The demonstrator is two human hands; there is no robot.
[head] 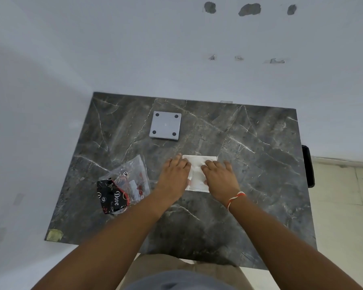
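Note:
A folded white tissue (197,174) lies flat on the dark marble table (260,164), near its middle. My left hand (174,174) lies on the tissue's left edge with its fingers stretched forward. My right hand (220,176) covers the right part, fingers flat and thumb tip showing on the white surface. Both hands press the tissue against the table. The right wrist wears a red and white thread band.
A clear plastic bag (126,185) with a black and red Dove pack inside lies left of my hands. A grey square plate (165,125) with dark corner dots sits farther back. A black object (308,166) hangs at the table's right edge. White walls stand behind and left.

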